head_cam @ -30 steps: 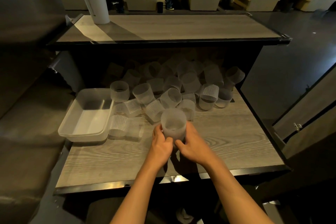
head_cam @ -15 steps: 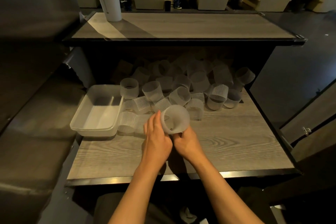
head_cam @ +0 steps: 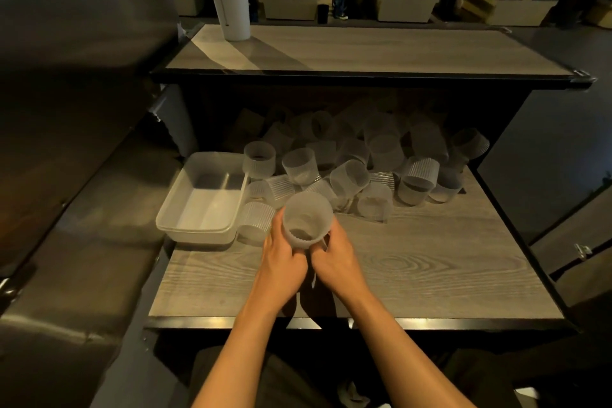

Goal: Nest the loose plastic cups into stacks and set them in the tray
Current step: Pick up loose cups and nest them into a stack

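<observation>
Tray left, cups behind

We see the tray (head_cam: 202, 200) on the worktop (head_cam: 414, 262), loose cups (head_cam: 381, 156) heaped to its right and behind.

Single head-worn wide-angle view, looking forward and down from just behind the wooden table (head_cam: 414, 262). Close on both forearms and hands at bottom centre; upper shelf (head_cam: 347, 50) mid-frame, seating area far at top. No second view to overlap.

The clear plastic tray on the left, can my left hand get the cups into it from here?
Probably yes. The tray sits just left of the left hand, open side up, nothing in it. Only a ribbed cup lies between, low enough to pass over.
</observation>
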Demonstrator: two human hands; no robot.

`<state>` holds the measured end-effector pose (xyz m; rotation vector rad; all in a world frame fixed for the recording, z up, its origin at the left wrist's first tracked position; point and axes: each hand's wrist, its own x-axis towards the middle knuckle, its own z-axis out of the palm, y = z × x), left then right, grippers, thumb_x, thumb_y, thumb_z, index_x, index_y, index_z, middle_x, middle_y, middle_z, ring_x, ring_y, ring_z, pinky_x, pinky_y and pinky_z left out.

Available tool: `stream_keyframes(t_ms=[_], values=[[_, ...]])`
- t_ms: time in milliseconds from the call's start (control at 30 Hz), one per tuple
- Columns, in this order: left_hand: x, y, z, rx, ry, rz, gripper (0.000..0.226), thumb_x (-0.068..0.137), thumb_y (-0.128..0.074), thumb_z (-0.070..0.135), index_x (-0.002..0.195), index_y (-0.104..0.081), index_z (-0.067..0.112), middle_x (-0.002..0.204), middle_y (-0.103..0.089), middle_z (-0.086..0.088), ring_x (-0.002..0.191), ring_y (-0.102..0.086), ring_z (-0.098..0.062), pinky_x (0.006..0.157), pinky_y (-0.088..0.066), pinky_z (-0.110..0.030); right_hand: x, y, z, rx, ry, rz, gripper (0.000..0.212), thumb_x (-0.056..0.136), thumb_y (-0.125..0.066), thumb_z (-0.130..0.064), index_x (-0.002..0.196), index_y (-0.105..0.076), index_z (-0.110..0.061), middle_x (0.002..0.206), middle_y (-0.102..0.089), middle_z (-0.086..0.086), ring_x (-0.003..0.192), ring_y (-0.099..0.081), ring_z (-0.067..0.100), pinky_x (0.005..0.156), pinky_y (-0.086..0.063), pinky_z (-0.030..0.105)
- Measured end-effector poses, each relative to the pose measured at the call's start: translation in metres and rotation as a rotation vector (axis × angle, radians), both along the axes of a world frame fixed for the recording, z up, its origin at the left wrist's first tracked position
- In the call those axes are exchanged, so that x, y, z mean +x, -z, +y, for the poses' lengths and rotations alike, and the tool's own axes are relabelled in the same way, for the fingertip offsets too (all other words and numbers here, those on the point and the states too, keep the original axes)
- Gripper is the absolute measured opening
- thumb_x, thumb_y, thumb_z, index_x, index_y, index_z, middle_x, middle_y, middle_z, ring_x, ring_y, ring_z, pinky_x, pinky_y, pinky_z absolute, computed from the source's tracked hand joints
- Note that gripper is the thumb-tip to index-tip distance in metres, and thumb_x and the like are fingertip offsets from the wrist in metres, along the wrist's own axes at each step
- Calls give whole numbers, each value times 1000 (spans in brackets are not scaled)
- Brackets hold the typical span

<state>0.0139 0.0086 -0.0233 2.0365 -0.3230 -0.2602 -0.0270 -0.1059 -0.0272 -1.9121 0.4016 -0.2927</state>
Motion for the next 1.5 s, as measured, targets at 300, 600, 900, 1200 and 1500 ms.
stream_keyframes(t_ms=[300,600,900,1200,1500], values=[[-3,6,3,45,3,192,70,89,-45,1,152,-29,29,148,-46,-2,133,-46,-22,102,-39,-32,-4,7,-5,-20,-88,247,64,90,-47,5,149,-43,-19,137,-57,0,133,-50,16,99,-36,18],[-2,2,-3,-63,-50,-126,63,96,-58,10,151,-36,29,149,-47,5,140,-41,-11,117,-38,-37,-4,1,-7,-133,12,-107,55,93,-65,-7,142,-51,-25,133,-53,-18,128,-48,-3,108,-38,15],[13,-5,4,-38,-63,-213,57,98,-57,17,146,-38,38,141,-48,9,138,-37,-12,112,-38,-37,10,-6,-1,-131,3,-115,52,96,-63,-11,144,-50,-25,138,-56,-10,132,-49,4,114,-43,37],[35,-11,20,-19,-96,-193,60,100,-51,16,151,-28,39,150,-41,4,142,-33,-20,117,-32,-43,31,-26,26,265,-46,-17,41,102,-57,-41,137,-43,-57,139,-53,-22,131,-47,2,111,-39,34],[44,-6,26,52,-143,-25,78,93,-57,9,157,-17,30,156,-35,-4,146,-32,-24,120,-33,-50,50,-7,38,360,-81,80,46,106,-47,-23,148,-35,-37,138,-52,-10,128,-48,9,102,-41,30]])
